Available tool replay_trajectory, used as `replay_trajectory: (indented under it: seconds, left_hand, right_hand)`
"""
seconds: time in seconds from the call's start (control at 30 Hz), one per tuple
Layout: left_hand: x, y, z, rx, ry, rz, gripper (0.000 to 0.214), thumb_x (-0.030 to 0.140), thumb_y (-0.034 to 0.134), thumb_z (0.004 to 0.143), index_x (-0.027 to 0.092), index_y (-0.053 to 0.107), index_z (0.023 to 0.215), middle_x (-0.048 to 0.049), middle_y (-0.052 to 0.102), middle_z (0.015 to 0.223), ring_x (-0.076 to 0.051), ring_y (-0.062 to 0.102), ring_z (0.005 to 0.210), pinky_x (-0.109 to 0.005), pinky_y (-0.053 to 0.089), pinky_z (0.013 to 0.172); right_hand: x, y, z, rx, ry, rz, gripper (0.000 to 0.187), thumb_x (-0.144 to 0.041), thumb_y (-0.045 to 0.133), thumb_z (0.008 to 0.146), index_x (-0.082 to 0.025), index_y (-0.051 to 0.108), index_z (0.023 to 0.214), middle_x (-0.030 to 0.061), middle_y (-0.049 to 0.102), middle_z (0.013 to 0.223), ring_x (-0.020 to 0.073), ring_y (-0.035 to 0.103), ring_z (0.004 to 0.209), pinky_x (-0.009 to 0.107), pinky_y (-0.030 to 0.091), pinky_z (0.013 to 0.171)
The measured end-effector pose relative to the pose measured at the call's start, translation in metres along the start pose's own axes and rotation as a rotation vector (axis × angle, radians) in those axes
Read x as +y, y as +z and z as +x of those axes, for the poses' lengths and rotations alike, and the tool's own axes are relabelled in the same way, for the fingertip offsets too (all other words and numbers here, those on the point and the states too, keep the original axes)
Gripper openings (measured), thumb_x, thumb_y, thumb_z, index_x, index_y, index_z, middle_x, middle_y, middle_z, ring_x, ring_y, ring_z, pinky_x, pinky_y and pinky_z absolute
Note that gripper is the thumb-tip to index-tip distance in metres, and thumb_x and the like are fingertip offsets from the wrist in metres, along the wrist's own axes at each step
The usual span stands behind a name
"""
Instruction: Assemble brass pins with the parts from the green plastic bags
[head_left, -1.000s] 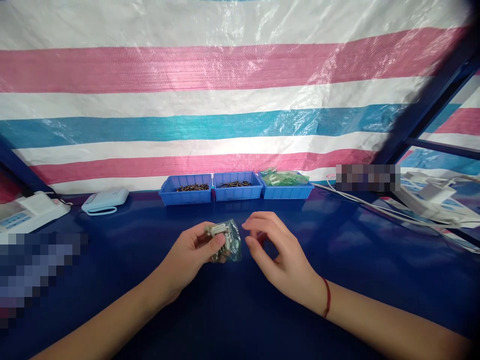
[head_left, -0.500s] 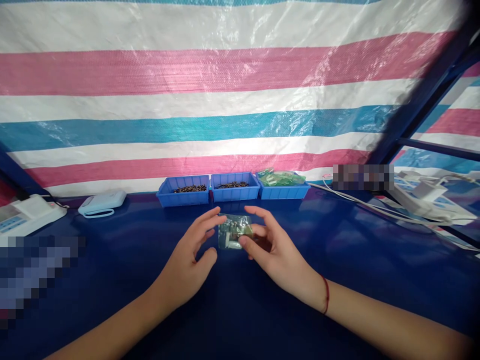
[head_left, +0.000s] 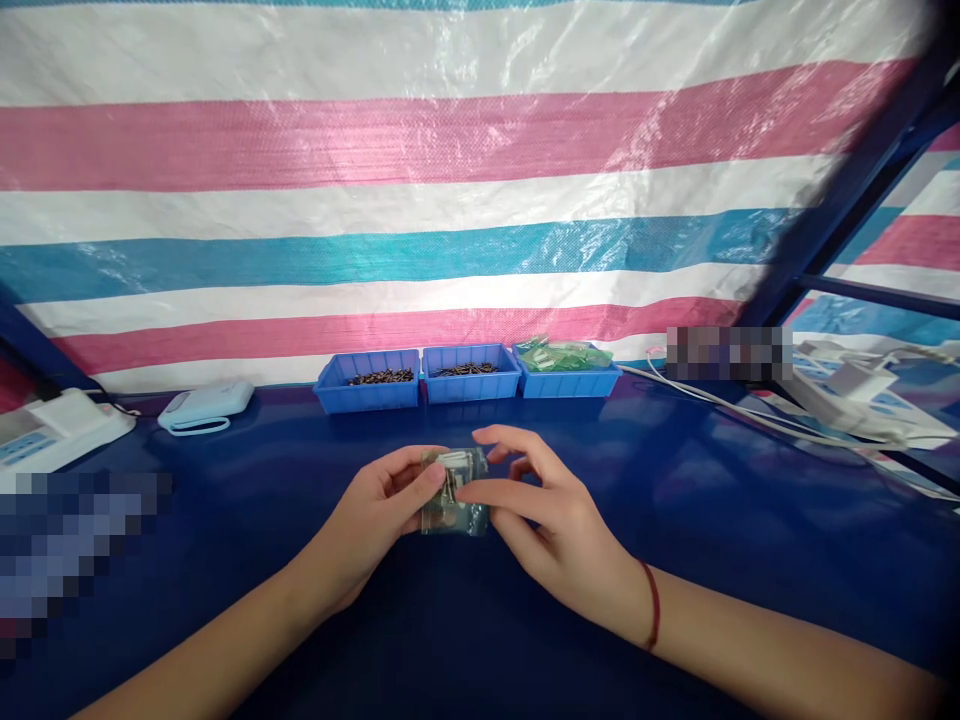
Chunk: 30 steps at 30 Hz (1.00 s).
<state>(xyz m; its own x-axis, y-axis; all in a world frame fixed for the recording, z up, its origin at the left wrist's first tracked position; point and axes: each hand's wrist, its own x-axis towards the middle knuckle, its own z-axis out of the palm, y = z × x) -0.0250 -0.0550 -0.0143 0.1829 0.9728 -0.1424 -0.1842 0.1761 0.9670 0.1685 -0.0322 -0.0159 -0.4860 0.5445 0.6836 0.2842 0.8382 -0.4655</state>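
Note:
A small clear, greenish plastic bag (head_left: pixel 471 515) is held just above the dark blue table. Through its film show white pieces and some small dark metal parts, too small to name. My left hand (head_left: pixel 386 510) pinches the bag's left side, thumb on top and fingers behind. On the right, my right hand (head_left: pixel 559 500) has its fingers spread; one fingertip touches the bag's face, while another finger reaches past its upper right corner.
Three blue bins stand along the back: a left bin (head_left: pixel 367 399) and a middle bin (head_left: pixel 472 388) with small metal parts, and a right bin (head_left: pixel 570 384) with green bags. Power strips (head_left: pixel 64 440) and white cables (head_left: pixel 720 405) lie at the sides. A pale blue case (head_left: pixel 206 405) sits back left.
The bag has passed from my right hand's grip into my left hand, turned and come slightly nearer. My left fingers have closed on it; my right fingers have spread.

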Motion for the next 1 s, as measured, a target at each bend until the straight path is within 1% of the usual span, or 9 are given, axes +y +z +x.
replay_trajectory:
  seconds: [0.2,0.3,0.4,0.5,0.6,0.7,0.83,0.93,1.0]
  left_hand:
    - [-0.008,0.000,0.004,0.095,0.104,0.149,0.031,0.040,0.066,0.084,0.017,0.064,0.104,-0.0069,0.071,0.107,-0.021,0.067,0.095,-0.032,0.054,0.086]
    - [-0.011,0.001,0.005,0.119,0.112,0.122,0.040,0.042,0.061,0.087,0.019,0.057,0.120,-0.0085,0.067,0.119,-0.022,0.064,0.106,-0.035,0.052,0.092]
    - [-0.009,0.002,0.004,0.160,0.082,0.095,0.047,0.043,0.056,0.090,0.022,0.047,0.132,-0.0103,0.061,0.128,-0.024,0.063,0.110,-0.037,0.052,0.093]
    - [-0.008,0.002,0.004,0.145,0.068,0.144,0.042,0.042,0.055,0.091,0.021,0.051,0.127,-0.0111,0.061,0.128,-0.024,0.064,0.109,-0.037,0.053,0.092]
    - [-0.009,0.002,0.004,0.107,0.080,0.203,0.037,0.039,0.055,0.090,0.019,0.054,0.122,-0.0112,0.063,0.124,-0.024,0.065,0.105,-0.037,0.053,0.091]
    - [-0.011,0.001,0.005,0.080,0.097,0.244,0.034,0.034,0.054,0.090,0.018,0.055,0.120,-0.0103,0.065,0.119,-0.022,0.066,0.100,-0.035,0.053,0.087]
    - [-0.012,-0.001,0.007,0.063,0.097,0.293,0.029,0.028,0.053,0.089,0.016,0.058,0.114,-0.0086,0.067,0.106,-0.019,0.066,0.090,-0.033,0.054,0.082]
    - [-0.013,-0.003,0.009,0.045,0.101,0.303,0.025,0.026,0.052,0.088,0.015,0.060,0.110,-0.0072,0.066,0.098,-0.017,0.065,0.084,-0.032,0.053,0.079]
    - [-0.014,-0.005,0.011,0.034,0.112,0.307,0.023,0.026,0.052,0.089,0.015,0.060,0.108,-0.0063,0.065,0.095,-0.016,0.065,0.081,-0.031,0.053,0.077]
  right_hand:
    - [-0.005,0.008,0.000,-0.156,0.256,0.220,0.018,-0.014,0.053,0.086,-0.022,0.066,0.097,0.0029,0.065,0.085,0.0142,0.059,0.069,0.027,0.050,0.061]
    - [0.006,0.006,0.007,-0.063,0.324,0.203,0.013,-0.016,0.054,0.086,-0.020,0.066,0.090,0.0027,0.067,0.084,0.0141,0.060,0.069,0.027,0.049,0.062]
    - [0.037,-0.010,0.019,0.170,0.387,0.122,0.014,-0.026,0.055,0.088,-0.020,0.065,0.096,0.0046,0.067,0.091,0.0152,0.060,0.073,0.027,0.048,0.063]
    - [0.084,-0.034,0.028,0.320,0.456,0.021,0.034,-0.036,0.056,0.087,-0.020,0.057,0.117,0.0075,0.064,0.103,0.0169,0.061,0.075,0.028,0.049,0.059]
    - [0.121,-0.053,0.027,0.214,0.553,-0.264,0.051,-0.038,0.053,0.085,-0.017,0.048,0.131,0.0099,0.062,0.104,0.0146,0.058,0.063,0.030,0.049,0.056]
    - [0.133,-0.061,0.023,0.170,0.539,-0.392,0.044,-0.034,0.057,0.079,-0.015,0.059,0.119,0.0056,0.060,0.082,0.0168,0.056,0.060,0.034,0.051,0.061]
    - [0.129,-0.065,0.032,0.188,0.414,-0.507,0.030,-0.035,0.051,0.083,-0.017,0.068,0.100,0.0102,0.062,0.090,0.0260,0.060,0.088,0.043,0.047,0.086]
    - [0.135,-0.065,0.045,0.165,0.291,-0.642,0.045,-0.046,0.050,0.086,-0.016,0.061,0.119,0.0166,0.056,0.124,0.0346,0.047,0.120,0.050,0.034,0.103]
    - [0.146,-0.064,0.051,0.063,0.235,-0.792,0.056,-0.053,0.046,0.088,-0.018,0.053,0.131,0.0166,0.047,0.140,0.0373,0.040,0.129,0.054,0.032,0.104]
